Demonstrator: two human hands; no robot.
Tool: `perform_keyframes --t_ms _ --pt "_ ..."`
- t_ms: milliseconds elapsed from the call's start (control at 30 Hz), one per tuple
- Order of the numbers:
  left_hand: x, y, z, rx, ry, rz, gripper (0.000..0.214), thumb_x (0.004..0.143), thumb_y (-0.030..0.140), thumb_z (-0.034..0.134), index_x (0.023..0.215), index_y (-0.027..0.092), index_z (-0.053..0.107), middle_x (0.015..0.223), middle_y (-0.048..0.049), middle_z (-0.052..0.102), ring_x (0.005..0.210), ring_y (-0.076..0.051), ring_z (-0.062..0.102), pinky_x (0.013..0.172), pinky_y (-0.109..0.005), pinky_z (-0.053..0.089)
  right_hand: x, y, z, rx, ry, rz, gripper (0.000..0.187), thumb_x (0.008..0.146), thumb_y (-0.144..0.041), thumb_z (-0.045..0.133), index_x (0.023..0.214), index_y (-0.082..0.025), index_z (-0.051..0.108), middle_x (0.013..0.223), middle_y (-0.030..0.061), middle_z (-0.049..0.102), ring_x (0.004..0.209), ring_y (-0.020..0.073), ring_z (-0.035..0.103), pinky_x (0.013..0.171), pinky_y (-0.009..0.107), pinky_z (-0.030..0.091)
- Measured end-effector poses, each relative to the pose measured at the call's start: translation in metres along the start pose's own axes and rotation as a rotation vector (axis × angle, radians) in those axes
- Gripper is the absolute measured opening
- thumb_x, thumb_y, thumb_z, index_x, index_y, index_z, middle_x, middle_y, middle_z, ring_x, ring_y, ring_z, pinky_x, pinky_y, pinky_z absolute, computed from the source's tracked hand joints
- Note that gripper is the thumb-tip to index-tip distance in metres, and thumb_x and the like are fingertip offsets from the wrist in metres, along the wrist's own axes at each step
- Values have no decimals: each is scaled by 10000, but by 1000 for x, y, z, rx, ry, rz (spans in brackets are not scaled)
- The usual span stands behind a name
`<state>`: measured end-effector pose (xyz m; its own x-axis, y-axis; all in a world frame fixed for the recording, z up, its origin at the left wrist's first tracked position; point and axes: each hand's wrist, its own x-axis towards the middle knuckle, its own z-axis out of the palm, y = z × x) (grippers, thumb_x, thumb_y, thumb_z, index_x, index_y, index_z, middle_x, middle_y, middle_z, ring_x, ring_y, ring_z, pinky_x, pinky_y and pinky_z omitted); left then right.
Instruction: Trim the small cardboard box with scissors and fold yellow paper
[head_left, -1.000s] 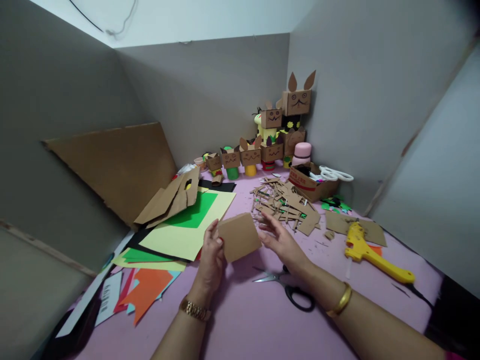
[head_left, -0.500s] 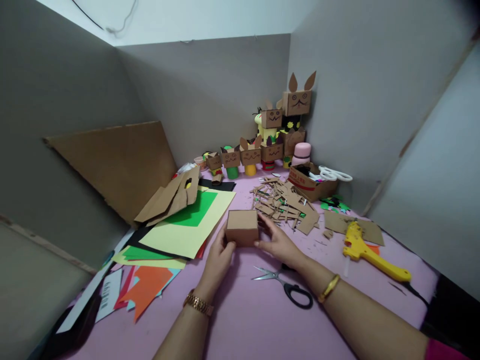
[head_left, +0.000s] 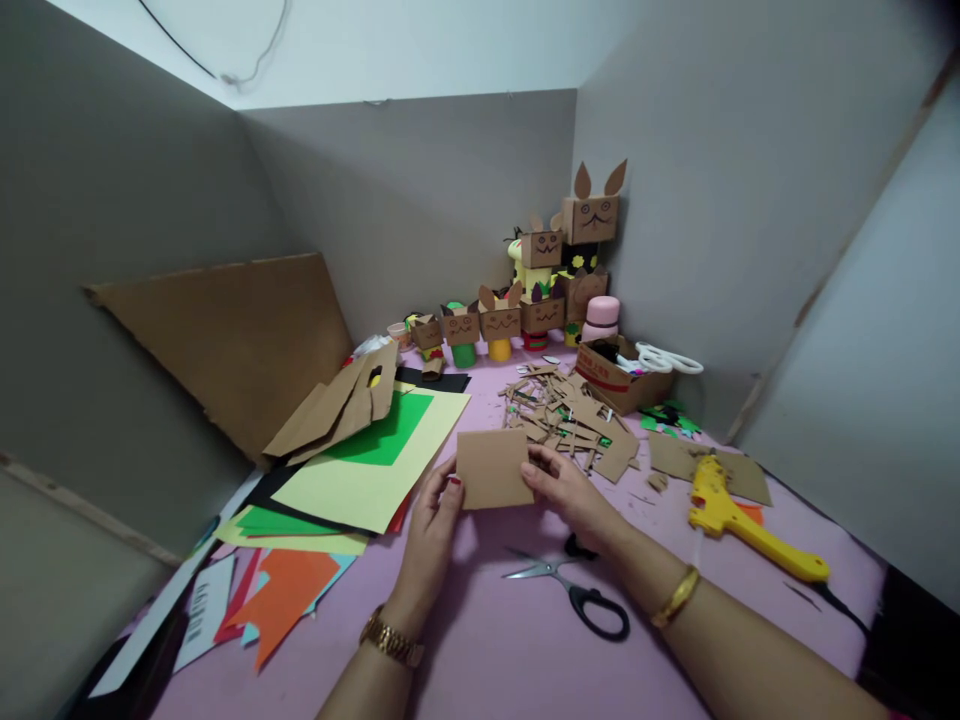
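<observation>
Between both hands a small brown cardboard box (head_left: 495, 472) is lifted over the pink tabletop, one flat face turned toward me. My left hand (head_left: 437, 510) grips its left edge, thumb on the front. On the opposite edge, my right hand (head_left: 566, 490) pinches it with the thumb in front and the fingers behind. Black-handled scissors (head_left: 555, 572) lie partly spread on the table below the box, one handle loop partly behind my right forearm.
Cardboard scraps (head_left: 555, 410) are piled behind my right hand. A yellow glue gun (head_left: 750, 530) lies at the right. Coloured paper sheets (head_left: 345, 490) spread across the left. Cardboard animal figures (head_left: 500, 320) stand at the back beside a carton (head_left: 619, 380) holding white scissors.
The box has tilted in my hands, so one broad face now fronts me instead of the top and front showing together. Both hands still hold its sides.
</observation>
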<state>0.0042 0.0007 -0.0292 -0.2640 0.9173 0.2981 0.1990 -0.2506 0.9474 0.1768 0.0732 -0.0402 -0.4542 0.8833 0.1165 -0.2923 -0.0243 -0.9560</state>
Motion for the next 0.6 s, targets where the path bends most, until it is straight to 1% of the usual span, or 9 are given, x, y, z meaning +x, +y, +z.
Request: perform_keyframes --t_ms 133,267,400,500,600 --pt "0 1 -1 19 12 1 425 884 420 480 1246 206 543 1341 -89 535 1260 -226 446 1068 -383 308 -1 -1 1 12 2 13 556 695 -492 721 1141 -192 580 1172 87 642 1085 272 580 879 380 481" --pt "-1 4 0 28 20 -2 408 881 418 480 1220 204 557 1311 -88 557 1256 -224 449 1064 -376 310 -2 -2 1 30 -21 6 555 710 -473 718 1168 -198 569 1203 88 629 1116 267 565 892 374 473" --pt "-2 6 1 32 43 -5 399 869 417 497 1190 193 573 1297 -86 563 1263 -223 441 1044 -354 341 -2 -1 2 29 -38 3 545 715 -478 710 1170 -209 578 1230 82 613 1132 265 556 920 383 461" --pt "-2 6 0 -17 35 -39 469 868 429 496 1275 195 499 1364 -95 500 1278 -218 428 1029 -335 366 -1 -1 1 15 -52 -31 575 714 -473 713 1200 -206 561 1222 88 611 1128 265 553 949 405 442" --pt "-2 4 0 -84 38 -78 552 871 429 499 1368 222 381 1454 -95 391 1315 -215 384 1038 -331 364 -2 1 1 -85 -22 -104 651 713 -474 708 1269 -204 505 1211 107 603 1106 275 554 916 424 461"
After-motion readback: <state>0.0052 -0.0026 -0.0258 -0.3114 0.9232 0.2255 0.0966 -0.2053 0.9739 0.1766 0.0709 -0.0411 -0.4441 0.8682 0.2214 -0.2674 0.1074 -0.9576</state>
